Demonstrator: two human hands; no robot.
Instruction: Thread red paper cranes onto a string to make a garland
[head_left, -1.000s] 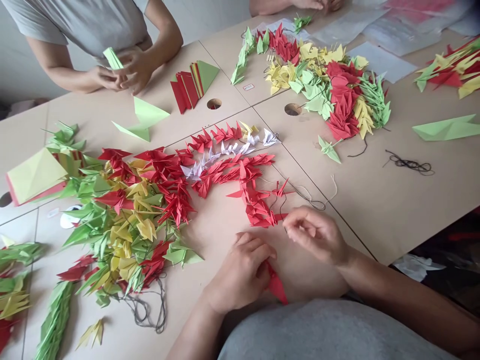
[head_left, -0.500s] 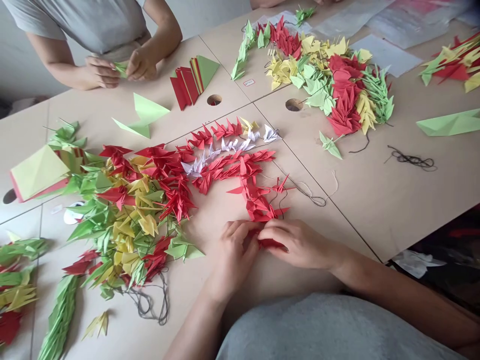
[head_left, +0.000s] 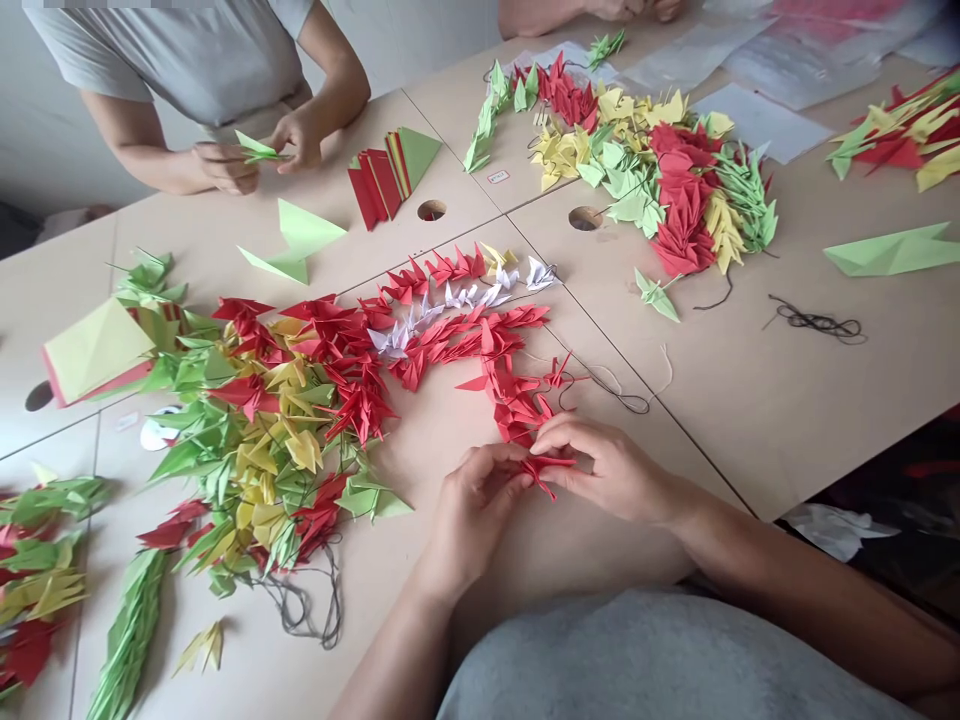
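Near the table's front edge, a small red paper crane (head_left: 543,470) is pinched between my two hands. My left hand (head_left: 476,500) closes thumb and fingertips on its left side. My right hand (head_left: 611,465) grips it from the right, fingers curled over it. Just beyond my fingers lies a row of red paper cranes (head_left: 514,395), strung together. A single red crane (head_left: 557,372) rests to the right of that row, beside a dark thread (head_left: 626,402). To the left is a large heap of red, yellow and green cranes (head_left: 277,430). Whether a thread runs through the held crane cannot be seen.
White cranes (head_left: 465,297) curve behind the red row. Far right lies another multicoloured crane pile (head_left: 679,190), near a bundle of black thread (head_left: 817,320). Across the table, a person (head_left: 259,155) holds green paper. A round hole (head_left: 585,218) opens in the tabletop (head_left: 750,400).
My hands have shifted slightly, and the red crane between them shows more clearly, with its points sticking out. The person opposite has raised and turned the green paper. The view has moved a little.
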